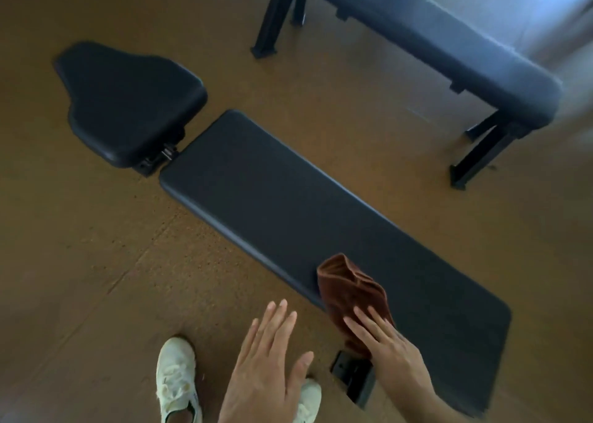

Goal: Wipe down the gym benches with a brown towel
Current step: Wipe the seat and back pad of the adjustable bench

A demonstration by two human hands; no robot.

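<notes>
A long black padded bench (288,211) runs diagonally from the centre to the lower right, with a separate black seat pad (128,101) at its upper-left end. A crumpled brown towel (349,291) lies on the bench's near edge. My right hand (391,352) rests flat on the towel's lower part with its fingers straight. My left hand (269,365) hovers to the left of the bench above the floor, fingers straight and spread, holding nothing.
A second black flat bench (449,44) on metal legs stands at the upper right. The floor (80,262) is brown speckled rubber. My white shoes (176,377) stand at the bottom, close to the bench's black foot bracket (353,374).
</notes>
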